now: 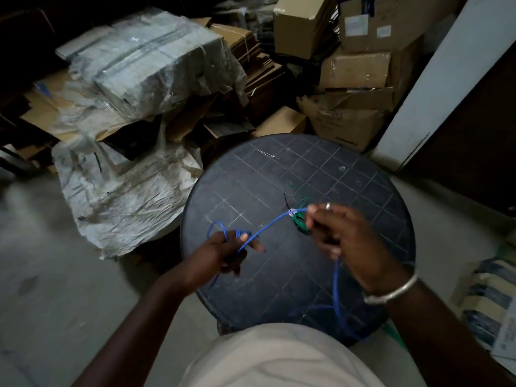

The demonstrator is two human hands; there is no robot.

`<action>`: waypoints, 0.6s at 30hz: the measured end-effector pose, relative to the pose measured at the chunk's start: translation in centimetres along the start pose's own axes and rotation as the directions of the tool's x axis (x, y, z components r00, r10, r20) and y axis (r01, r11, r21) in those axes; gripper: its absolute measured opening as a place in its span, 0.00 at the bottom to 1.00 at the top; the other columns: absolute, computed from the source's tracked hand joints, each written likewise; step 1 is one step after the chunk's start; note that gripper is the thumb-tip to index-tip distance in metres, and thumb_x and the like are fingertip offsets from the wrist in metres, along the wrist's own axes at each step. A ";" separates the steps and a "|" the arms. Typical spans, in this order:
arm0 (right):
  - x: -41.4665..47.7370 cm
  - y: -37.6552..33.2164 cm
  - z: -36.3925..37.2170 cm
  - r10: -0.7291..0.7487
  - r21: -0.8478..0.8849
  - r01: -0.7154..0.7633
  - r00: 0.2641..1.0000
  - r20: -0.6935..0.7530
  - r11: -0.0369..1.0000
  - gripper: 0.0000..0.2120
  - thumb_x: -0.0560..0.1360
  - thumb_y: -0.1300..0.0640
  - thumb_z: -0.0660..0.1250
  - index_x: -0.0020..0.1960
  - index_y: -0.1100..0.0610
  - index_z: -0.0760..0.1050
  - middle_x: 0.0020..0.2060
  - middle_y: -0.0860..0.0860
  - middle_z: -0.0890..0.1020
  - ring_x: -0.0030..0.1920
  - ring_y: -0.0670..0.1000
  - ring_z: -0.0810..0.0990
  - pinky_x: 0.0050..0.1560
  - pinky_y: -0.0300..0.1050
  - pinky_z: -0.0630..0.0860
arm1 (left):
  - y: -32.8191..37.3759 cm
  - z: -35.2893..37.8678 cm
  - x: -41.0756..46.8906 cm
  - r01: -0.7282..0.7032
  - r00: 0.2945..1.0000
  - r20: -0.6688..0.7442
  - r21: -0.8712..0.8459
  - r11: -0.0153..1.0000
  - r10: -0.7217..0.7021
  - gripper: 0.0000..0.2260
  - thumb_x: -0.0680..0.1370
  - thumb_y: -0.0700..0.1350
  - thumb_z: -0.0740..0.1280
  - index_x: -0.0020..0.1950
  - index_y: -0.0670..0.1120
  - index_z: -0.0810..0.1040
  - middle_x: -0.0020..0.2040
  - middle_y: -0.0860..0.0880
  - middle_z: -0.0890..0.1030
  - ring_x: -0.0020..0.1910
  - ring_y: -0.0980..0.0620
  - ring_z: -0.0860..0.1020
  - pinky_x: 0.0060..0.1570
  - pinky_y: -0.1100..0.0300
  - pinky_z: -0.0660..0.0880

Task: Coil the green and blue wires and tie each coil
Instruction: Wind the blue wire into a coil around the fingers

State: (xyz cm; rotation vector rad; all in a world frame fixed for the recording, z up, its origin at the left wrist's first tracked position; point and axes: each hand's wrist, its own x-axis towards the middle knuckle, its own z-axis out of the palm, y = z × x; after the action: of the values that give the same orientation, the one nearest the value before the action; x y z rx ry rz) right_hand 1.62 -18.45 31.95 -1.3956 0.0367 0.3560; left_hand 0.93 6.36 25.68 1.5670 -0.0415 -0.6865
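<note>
Beyond the blue wire [273, 222], cardboard boxes [354, 71] crowd behind the round table [279, 174].

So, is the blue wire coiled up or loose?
Mostly loose: the blue wire has a few loops at the left hand, spans to the right hand, then trails down across the stool.

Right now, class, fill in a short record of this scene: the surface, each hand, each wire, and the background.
surface: round dark table top with a grid pattern
left hand: grips small loops of the blue wire
right hand: pinches the blue wire further along; its tail hangs past the near edge
green wire: bunched in a small coil by the right fingertips; held or not, cannot tell
background: cardboard boxes, plastic sheeting
</note>
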 end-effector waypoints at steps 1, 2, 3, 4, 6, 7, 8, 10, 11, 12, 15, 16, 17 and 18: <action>0.6 -0.3 -0.5 -0.011 0.031 0.012 1.000 -0.022 0.999 0.15 0.82 0.59 0.62 0.36 0.59 0.74 0.20 0.46 0.62 0.19 0.43 0.57 0.20 0.31 0.55 | 0.4 0.7 -0.4 0.040 0.996 0.088 -0.110 0.993 -0.030 0.25 0.83 0.56 0.53 0.53 0.37 0.79 0.26 0.50 0.62 0.24 0.54 0.60 0.31 0.61 0.69; 1.4 -0.3 -0.9 -0.019 0.045 0.021 0.999 -0.045 0.999 0.16 0.83 0.59 0.60 0.37 0.59 0.73 0.20 0.45 0.62 0.19 0.42 0.56 0.21 0.31 0.54 | 0.9 1.3 -0.8 0.095 0.978 0.203 -0.222 0.970 -0.049 0.29 0.82 0.61 0.50 0.51 0.37 0.78 0.26 0.50 0.59 0.24 0.53 0.57 0.31 0.59 0.66; 2.0 -0.1 -1.1 -0.027 0.045 0.031 0.997 -0.074 0.999 0.16 0.83 0.58 0.60 0.37 0.59 0.73 0.19 0.44 0.62 0.19 0.42 0.56 0.22 0.31 0.53 | 1.4 1.9 -1.2 0.143 0.946 0.323 -0.315 0.938 -0.036 0.32 0.81 0.64 0.49 0.50 0.37 0.77 0.26 0.50 0.57 0.23 0.52 0.54 0.31 0.58 0.65; 2.7 0.5 -1.2 -0.036 0.026 0.039 0.993 -0.111 0.999 0.16 0.83 0.57 0.61 0.37 0.58 0.74 0.19 0.44 0.62 0.19 0.42 0.56 0.23 0.32 0.52 | 1.8 2.4 -1.6 0.177 0.907 0.422 -0.403 0.898 0.011 0.32 0.81 0.64 0.50 0.50 0.37 0.77 0.26 0.51 0.55 0.23 0.53 0.53 0.31 0.58 0.65; 3.8 2.1 -0.9 -0.046 -0.083 0.031 0.981 -0.188 0.996 0.15 0.82 0.54 0.64 0.36 0.56 0.76 0.20 0.47 0.62 0.20 0.44 0.57 0.24 0.36 0.52 | 2.4 3.2 -2.3 0.188 0.852 0.497 -0.581 0.792 0.163 0.26 0.82 0.57 0.57 0.58 0.34 0.78 0.25 0.52 0.55 0.22 0.56 0.55 0.31 0.60 0.69; 4.1 3.1 -0.7 -0.048 -0.174 0.011 0.977 -0.208 0.985 0.16 0.81 0.52 0.66 0.36 0.55 0.77 0.21 0.50 0.63 0.21 0.45 0.58 0.24 0.37 0.54 | 2.6 3.4 -2.5 0.160 0.846 0.470 -0.673 0.723 0.251 0.22 0.83 0.51 0.59 0.65 0.33 0.75 0.25 0.51 0.57 0.21 0.56 0.57 0.33 0.61 0.72; 4.2 4.0 -0.6 -0.045 -0.272 -0.011 0.979 -0.198 0.962 0.16 0.80 0.49 0.67 0.35 0.54 0.78 0.22 0.50 0.65 0.21 0.45 0.60 0.23 0.36 0.56 | 2.9 3.4 -2.6 0.122 0.846 0.415 -0.761 0.637 0.335 0.22 0.83 0.45 0.58 0.72 0.32 0.68 0.25 0.49 0.63 0.21 0.56 0.61 0.38 0.60 0.76; 3.9 5.7 -0.2 0.014 -0.417 -0.045 0.997 -0.076 0.908 0.18 0.80 0.46 0.66 0.35 0.54 0.79 0.22 0.46 0.69 0.21 0.42 0.64 0.24 0.35 0.61 | 3.3 2.7 -2.3 0.056 0.841 0.279 -0.896 0.440 0.463 0.23 0.85 0.41 0.53 0.79 0.36 0.57 0.41 0.41 0.83 0.32 0.50 0.81 0.57 0.52 0.78; 3.3 6.4 0.2 0.067 -0.474 -0.050 0.998 0.018 0.879 0.20 0.81 0.45 0.64 0.36 0.54 0.80 0.22 0.45 0.70 0.22 0.41 0.66 0.25 0.36 0.63 | 3.7 2.3 -2.2 0.004 0.844 0.203 -0.928 0.373 0.496 0.23 0.85 0.41 0.51 0.80 0.37 0.55 0.60 0.37 0.82 0.48 0.45 0.85 0.67 0.48 0.73; 2.5 7.0 0.7 0.114 -0.539 -0.033 0.987 0.117 0.841 0.21 0.82 0.45 0.62 0.37 0.55 0.82 0.24 0.45 0.71 0.24 0.42 0.67 0.27 0.37 0.65 | 4.2 1.9 -2.0 -0.072 0.862 0.120 -0.933 0.353 0.493 0.23 0.85 0.41 0.51 0.81 0.39 0.54 0.72 0.36 0.73 0.63 0.41 0.80 0.73 0.47 0.66; -0.8 7.9 2.3 0.131 -0.682 0.136 0.937 0.325 0.719 0.20 0.83 0.45 0.60 0.43 0.55 0.83 0.26 0.46 0.73 0.27 0.41 0.69 0.33 0.40 0.66 | 4.2 0.5 -0.8 -0.414 0.908 -0.244 -0.644 0.643 0.341 0.24 0.83 0.41 0.56 0.79 0.41 0.61 0.77 0.40 0.67 0.75 0.43 0.68 0.76 0.47 0.61; -2.0 7.7 2.8 0.103 -0.687 0.198 0.923 0.371 0.699 0.18 0.83 0.45 0.60 0.45 0.55 0.83 0.25 0.46 0.73 0.28 0.41 0.69 0.33 0.40 0.66 | 3.6 0.0 -0.5 -0.460 0.872 -0.374 -0.404 0.791 0.316 0.23 0.82 0.40 0.58 0.78 0.41 0.63 0.76 0.43 0.70 0.75 0.46 0.69 0.76 0.49 0.61; -3.0 7.3 3.2 0.074 -0.678 0.246 0.911 0.406 0.693 0.17 0.82 0.45 0.61 0.46 0.53 0.82 0.25 0.47 0.72 0.28 0.41 0.68 0.33 0.43 0.66 | 3.0 -0.6 -0.3 -0.436 0.832 -0.445 -0.152 0.887 0.333 0.23 0.82 0.39 0.59 0.78 0.41 0.65 0.75 0.47 0.71 0.75 0.51 0.69 0.76 0.52 0.61; -3.8 6.5 3.4 0.049 -0.655 0.273 0.902 0.429 0.704 0.16 0.82 0.44 0.61 0.47 0.53 0.81 0.26 0.49 0.71 0.29 0.41 0.67 0.33 0.45 0.66 | 2.3 -1.0 -0.2 -0.362 0.823 -0.444 0.070 0.929 0.354 0.21 0.83 0.39 0.60 0.77 0.43 0.67 0.74 0.49 0.73 0.74 0.55 0.69 0.76 0.55 0.61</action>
State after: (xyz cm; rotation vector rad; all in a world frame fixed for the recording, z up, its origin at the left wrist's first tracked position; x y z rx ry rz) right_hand -4.28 -15.16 27.30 -2.0450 -0.6094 0.5984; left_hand 2.08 7.03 27.78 1.6101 0.0150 -0.0148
